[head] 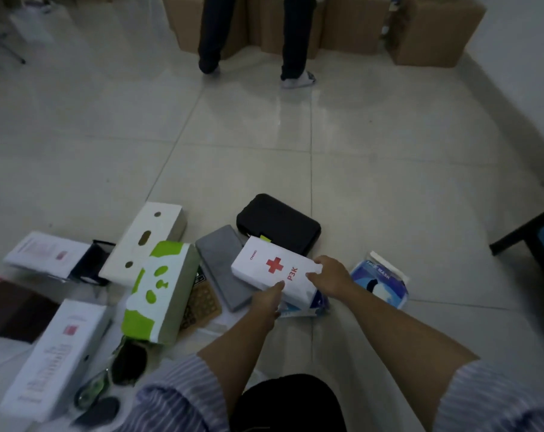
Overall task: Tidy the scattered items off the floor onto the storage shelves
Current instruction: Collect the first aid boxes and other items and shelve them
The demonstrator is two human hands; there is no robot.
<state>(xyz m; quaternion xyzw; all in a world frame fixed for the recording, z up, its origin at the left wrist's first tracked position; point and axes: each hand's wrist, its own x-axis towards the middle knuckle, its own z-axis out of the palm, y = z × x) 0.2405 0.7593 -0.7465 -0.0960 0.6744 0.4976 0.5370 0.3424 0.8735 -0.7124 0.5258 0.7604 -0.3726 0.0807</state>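
A white first-aid box with a red cross and "P3K" lies tilted over a pile on the tiled floor. My left hand grips its near edge. My right hand grips its right end. Under and behind it lie a black zip case and a grey flat pouch. A blue face-mask box sits to the right. Left of the pile are a green-and-white carton, a white holed box and a white long box.
A person stands at the far side in front of stacked cardboard boxes. A dark shelf frame enters at the right edge. White papers and a dark bottle lie at the left. Open floor tiles stretch ahead.
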